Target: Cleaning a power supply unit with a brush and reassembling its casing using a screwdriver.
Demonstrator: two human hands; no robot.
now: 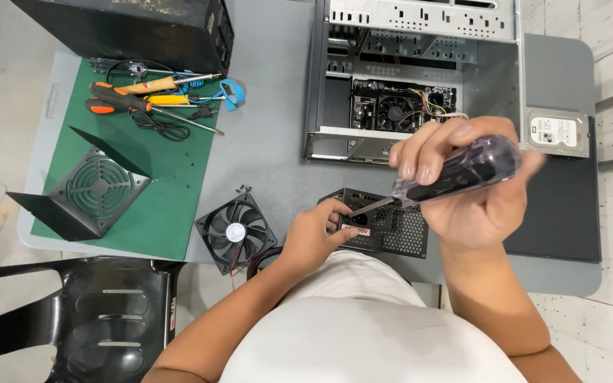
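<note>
Head view
Right hand: the right hand (pixel 477 191) was clenched round the dark handle of a screwdriver (pixel 455 174), held raised above the table.
Shaft: it slanted down and left, its tip at the rear face of the power supply (pixel 391 223).
Left hand: the left hand (pixel 313 234) gripped the power supply's left end, fingers curled over its edge.
Power supply: a black perforated box at the near edge of the grey table (pixel 271 142), just in front of the open case (pixel 413 78).
Fan: a loose black fan (pixel 235 232) lay just left of the left hand.
Mat: a green mat (pixel 172 191) at far left carried a fan cover (pixel 97 188) and tools (pixel 147 99).
Drive: a hard drive (pixel 558 132) lay right of the case.
Chair: a black chair (pixel 101 319) stood at lower left.
</note>
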